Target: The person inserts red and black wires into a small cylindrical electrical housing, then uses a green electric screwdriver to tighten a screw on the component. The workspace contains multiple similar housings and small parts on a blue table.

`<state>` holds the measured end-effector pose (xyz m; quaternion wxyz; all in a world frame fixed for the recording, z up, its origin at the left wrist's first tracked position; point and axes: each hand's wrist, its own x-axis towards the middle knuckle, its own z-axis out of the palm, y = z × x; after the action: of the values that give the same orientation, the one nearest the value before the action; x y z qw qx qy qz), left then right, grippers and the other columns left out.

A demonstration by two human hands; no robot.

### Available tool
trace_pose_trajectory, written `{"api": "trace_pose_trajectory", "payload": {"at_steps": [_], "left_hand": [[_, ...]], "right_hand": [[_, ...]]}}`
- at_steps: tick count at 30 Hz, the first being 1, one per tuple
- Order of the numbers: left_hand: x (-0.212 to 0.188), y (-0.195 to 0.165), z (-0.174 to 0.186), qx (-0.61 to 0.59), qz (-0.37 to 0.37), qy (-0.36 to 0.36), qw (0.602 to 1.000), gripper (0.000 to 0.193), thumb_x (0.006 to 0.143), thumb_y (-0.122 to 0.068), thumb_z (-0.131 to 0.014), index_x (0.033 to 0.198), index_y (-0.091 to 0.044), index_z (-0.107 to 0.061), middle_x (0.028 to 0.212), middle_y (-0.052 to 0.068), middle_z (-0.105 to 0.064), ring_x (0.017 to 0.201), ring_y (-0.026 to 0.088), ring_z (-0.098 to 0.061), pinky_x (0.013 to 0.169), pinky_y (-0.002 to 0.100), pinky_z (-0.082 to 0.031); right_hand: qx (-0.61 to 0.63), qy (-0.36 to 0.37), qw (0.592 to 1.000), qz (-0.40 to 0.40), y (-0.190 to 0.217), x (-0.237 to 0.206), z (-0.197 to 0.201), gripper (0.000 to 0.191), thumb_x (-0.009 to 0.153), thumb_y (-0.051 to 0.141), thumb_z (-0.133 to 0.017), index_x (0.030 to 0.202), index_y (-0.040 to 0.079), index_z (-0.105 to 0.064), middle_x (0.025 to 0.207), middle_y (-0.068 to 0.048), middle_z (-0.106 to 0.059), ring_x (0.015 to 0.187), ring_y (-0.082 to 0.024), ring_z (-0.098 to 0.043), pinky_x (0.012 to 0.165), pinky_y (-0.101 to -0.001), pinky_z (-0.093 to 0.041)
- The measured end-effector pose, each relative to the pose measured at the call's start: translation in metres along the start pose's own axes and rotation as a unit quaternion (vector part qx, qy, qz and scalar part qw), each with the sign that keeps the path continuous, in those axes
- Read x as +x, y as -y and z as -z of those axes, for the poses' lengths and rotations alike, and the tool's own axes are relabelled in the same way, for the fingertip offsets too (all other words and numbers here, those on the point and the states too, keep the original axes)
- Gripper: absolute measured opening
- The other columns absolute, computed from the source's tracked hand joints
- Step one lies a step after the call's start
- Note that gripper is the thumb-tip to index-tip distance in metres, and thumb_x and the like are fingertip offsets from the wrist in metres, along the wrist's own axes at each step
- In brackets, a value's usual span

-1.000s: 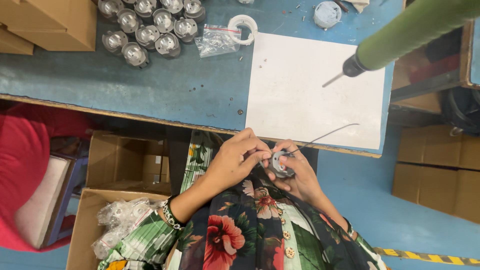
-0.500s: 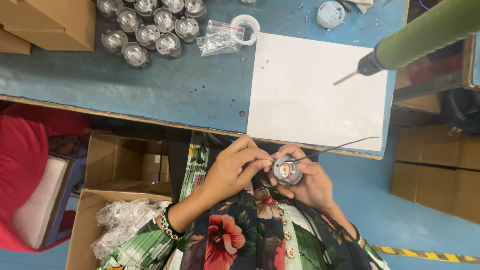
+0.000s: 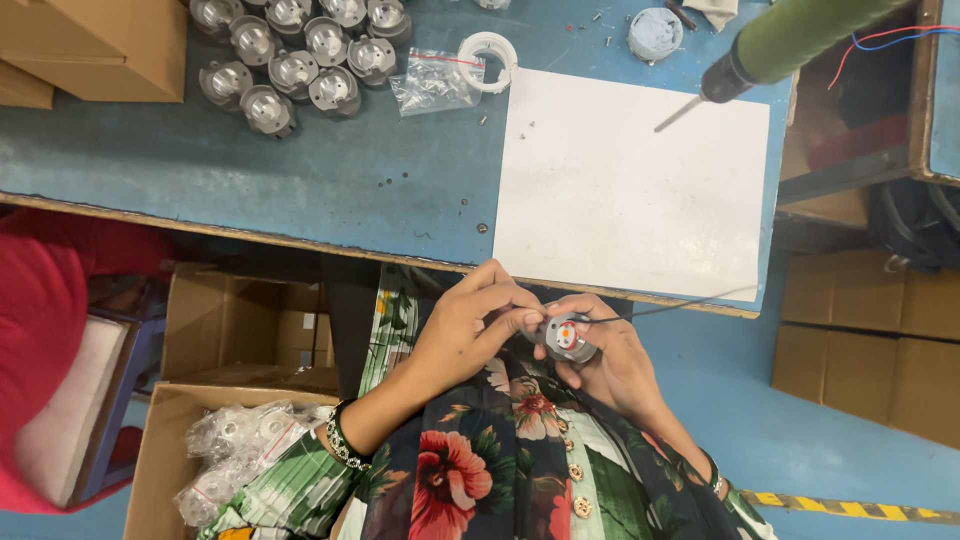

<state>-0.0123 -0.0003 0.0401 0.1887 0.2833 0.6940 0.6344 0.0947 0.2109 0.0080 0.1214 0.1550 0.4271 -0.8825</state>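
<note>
Compared with the picture half a second earlier, little has changed: the small round metal part [image 3: 565, 337] is held in the same spot below the near edge of the blue table [image 3: 300, 180], over the floral-patterned lap, and both hands remain closed around it. The green power screwdriver [image 3: 790, 38] hanging at the upper right has shifted only slightly in the view, and its bit is seen over the top right corner of the white sheet [image 3: 630, 190]. The part is gripped by the right hand [image 3: 610, 360], whose fingers are curled around its body from beneath and from the right. Its rim is pinched by the fingertips of the left hand [image 3: 470, 330], which is closed on the part from the left. The round face of the part, with a pale centre and a small orange spot, is turned up toward the camera, so its short axis is pointed roughly upward; no clear long axis can be made out. A thin dark wire [image 3: 680, 305] is seen running from the part to the right, along the table edge. On the far left of the table a cluster of similar silver housings [image 3: 300, 55] is laid out, with a clear plastic bag [image 3: 435, 82] and a white roll of tape [image 3: 487, 55] just beside it. An open cardboard box [image 3: 160, 440] holding bagged parts is seen at the lower left.
</note>
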Motion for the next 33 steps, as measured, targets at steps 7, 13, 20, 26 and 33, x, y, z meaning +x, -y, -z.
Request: {"api": "trace_pose_trajectory", "payload": {"at_steps": [7,13,20,26,33], "left_hand": [[0.003,0.006,0.001,-0.021,0.018,-0.005,1.000,0.012,0.096,-0.017,-0.071,0.100,-0.008,-0.076,0.089,0.002,-0.059,0.079,0.011,-0.060,0.071,0.026,-0.050],[0.005,0.003,0.001,0.004,-0.016,-0.029,0.999,0.009,0.096,-0.015,-0.070,0.098,-0.008,-0.074,0.091,0.003,-0.061,0.081,0.015,-0.061,0.073,0.028,-0.051],[-0.003,-0.012,0.000,0.169,-0.107,-0.064,0.978,0.004,0.093,-0.012,-0.072,0.096,-0.010,-0.073,0.087,0.006,-0.060,0.079,0.024,-0.063,0.069,0.034,-0.051],[-0.006,-0.014,-0.002,0.130,-0.065,-0.060,0.988,0.004,0.092,-0.011,-0.071,0.096,-0.010,-0.073,0.088,0.007,-0.061,0.076,0.024,-0.063,0.065,0.034,-0.051],[-0.008,-0.012,0.008,0.120,-0.052,-0.056,0.990,0.007,0.094,-0.012,-0.070,0.098,-0.009,-0.074,0.092,0.007,-0.061,0.082,0.023,-0.063,0.072,0.031,-0.052]], "right_hand": [[0.013,0.005,1.000,-0.016,0.003,0.004,-0.005,0.019,0.102,0.007,-0.051,0.118,0.002,-0.059,0.119,-0.018,-0.063,0.096,-0.028,-0.068,0.053,-0.0286,-0.045],[0.025,0.004,1.000,-0.017,0.005,0.006,-0.007,0.023,0.102,0.011,-0.052,0.123,0.003,-0.057,0.117,-0.020,-0.064,0.093,-0.025,-0.067,0.052,-0.0281,-0.046],[0.038,-0.008,0.999,0.009,0.000,0.006,-0.010,0.021,0.102,0.010,-0.054,0.121,0.001,-0.055,0.118,-0.020,-0.062,0.090,-0.026,-0.065,0.052,-0.0283,-0.045],[0.088,-0.002,0.996,0.022,0.001,0.002,-0.017,0.022,0.101,0.010,-0.051,0.120,-0.001,-0.055,0.120,-0.022,-0.061,0.091,-0.028,-0.065,0.053,-0.0279,-0.045],[0.127,0.086,0.988,-0.006,0.013,0.003,-0.022,0.038,0.088,0.008,-0.052,0.124,-0.003,-0.056,0.122,-0.024,-0.061,0.095,-0.028,-0.066,0.056,-0.0296,-0.049]]}}
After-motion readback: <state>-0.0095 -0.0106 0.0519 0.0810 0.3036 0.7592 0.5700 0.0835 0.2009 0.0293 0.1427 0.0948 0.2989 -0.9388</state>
